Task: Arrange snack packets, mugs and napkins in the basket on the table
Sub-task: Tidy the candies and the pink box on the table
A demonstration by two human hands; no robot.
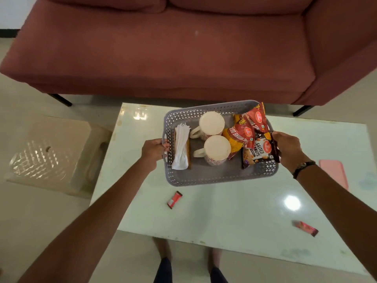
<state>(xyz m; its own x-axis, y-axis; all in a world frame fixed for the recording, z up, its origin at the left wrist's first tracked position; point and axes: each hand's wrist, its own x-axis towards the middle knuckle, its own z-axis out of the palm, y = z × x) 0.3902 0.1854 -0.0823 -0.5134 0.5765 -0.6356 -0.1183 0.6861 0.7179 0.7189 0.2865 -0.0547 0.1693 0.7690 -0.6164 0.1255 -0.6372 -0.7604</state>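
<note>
With the left hand (154,150) curled round the basket (206,176) handle and the right hand (286,149) gripping the far rim beside the snack packets (247,137), the basket on the bench (224,211) should be kept level so the mugs (214,137) and napkins (180,149) stay put.

A maroon sofa (163,48) is standing beyond the table (234,211); a beige plastic stool (51,154) is sitting left of it, and a pink flat object (334,172) is lying on its right edge.
</note>
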